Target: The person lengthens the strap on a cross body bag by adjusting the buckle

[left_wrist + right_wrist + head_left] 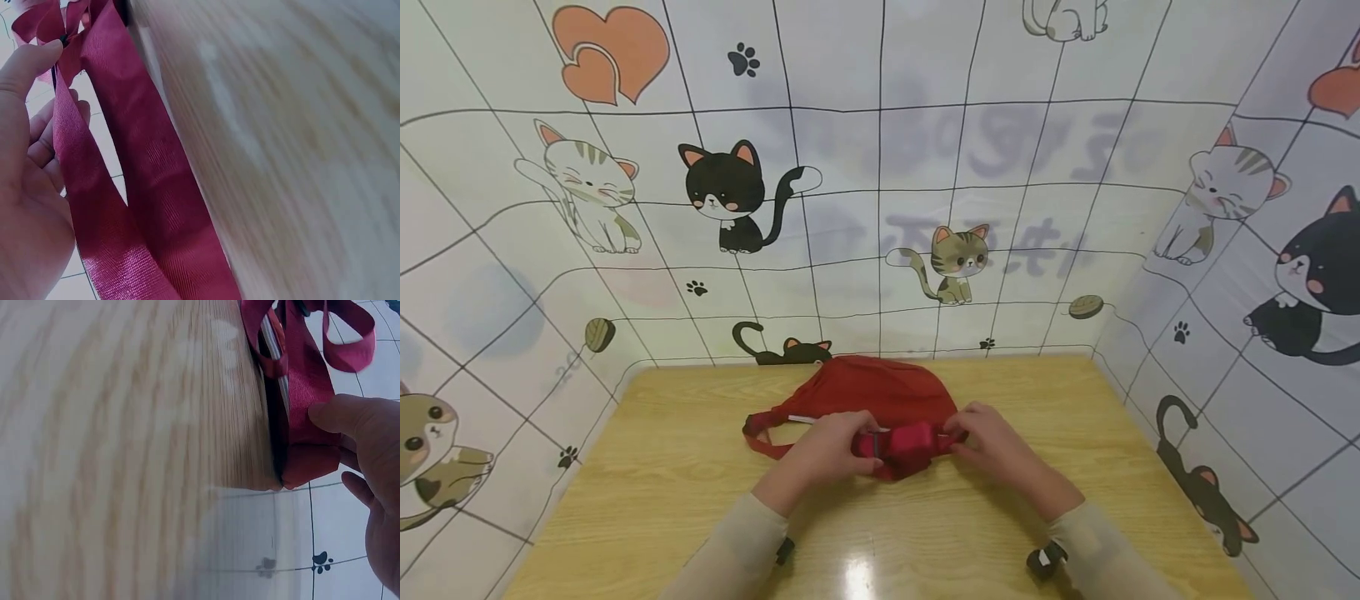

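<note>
A red waist bag (880, 387) lies on the table near the back wall. Its crimson webbing strap (910, 446) is bunched in loops along the front. My left hand (827, 450) pinches the strap beside a dark slider (876, 444), thumb on top. In the left wrist view, two long lengths of strap (153, 162) run down past that hand (31, 187). At the bag's right end, my right hand (996, 442) pinches the strap between thumb and fingers. The right wrist view shows this thumb on the flat webbing (306, 394), just by the bag's red corner (312, 465).
A wood-grain table (700, 508) carries the bag. White cloth walls (850, 167) printed with cats and a grid enclose its back and sides. One strap loop (763, 446) reaches out at the bag's left. Dark bands (1045, 561) hang at both wrists.
</note>
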The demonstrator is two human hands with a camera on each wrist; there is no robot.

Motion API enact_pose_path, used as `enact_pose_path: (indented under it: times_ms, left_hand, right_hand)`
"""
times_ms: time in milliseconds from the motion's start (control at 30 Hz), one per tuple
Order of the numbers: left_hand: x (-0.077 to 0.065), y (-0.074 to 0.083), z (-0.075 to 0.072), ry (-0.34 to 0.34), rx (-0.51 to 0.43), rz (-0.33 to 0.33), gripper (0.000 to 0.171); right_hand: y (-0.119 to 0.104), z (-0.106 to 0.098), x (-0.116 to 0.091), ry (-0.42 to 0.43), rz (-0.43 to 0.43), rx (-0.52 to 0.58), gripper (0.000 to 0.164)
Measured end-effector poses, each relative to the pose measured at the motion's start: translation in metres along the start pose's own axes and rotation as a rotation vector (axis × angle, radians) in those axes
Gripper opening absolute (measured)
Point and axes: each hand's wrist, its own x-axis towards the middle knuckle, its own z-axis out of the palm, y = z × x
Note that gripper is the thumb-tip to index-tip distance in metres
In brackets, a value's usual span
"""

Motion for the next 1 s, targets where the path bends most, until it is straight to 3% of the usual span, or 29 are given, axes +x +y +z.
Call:
enact_pose_path:
  times_ms: [167, 300, 433, 633, 833, 1000]
  left_hand:
    - [-0.002, -0.004, -0.002, 0.006, -0.01, -0.003, 0.041]
    - [-0.002, -0.004, -0.002, 0.015, 0.014, 0.017, 0.041]
    - [-0.002, -0.002, -0.001, 0.026, 0.034, 0.033, 0.04]
    - [-0.003, 0.0, -0.004, 0.024, 0.032, 0.035, 0.04]
    - [-0.006, -0.003, -0.009, 0.023, 0.011, 0.017, 0.044]
    - [-0.007, -0.008, -0.009, 0.033, 0.025, 0.025, 0.043]
  right_hand:
    - [0.007, -0.006, -0.003, 0.01, 0.013, -0.047, 0.031]
    - [0.002, -0.006, 0.001, -0.001, -0.038, -0.069, 0.031]
    - [-0.007, 0.0, 0.012, -0.031, -0.116, -0.03, 0.027]
    - [-0.014, 0.005, 0.016, -0.036, -0.106, 0.037, 0.023]
    - [-0.007, -0.005, 0.008, -0.013, -0.097, -0.145, 0.022]
    - [-0.009, -0.009, 0.008, -0.087, -0.053, -0.226, 0.02]
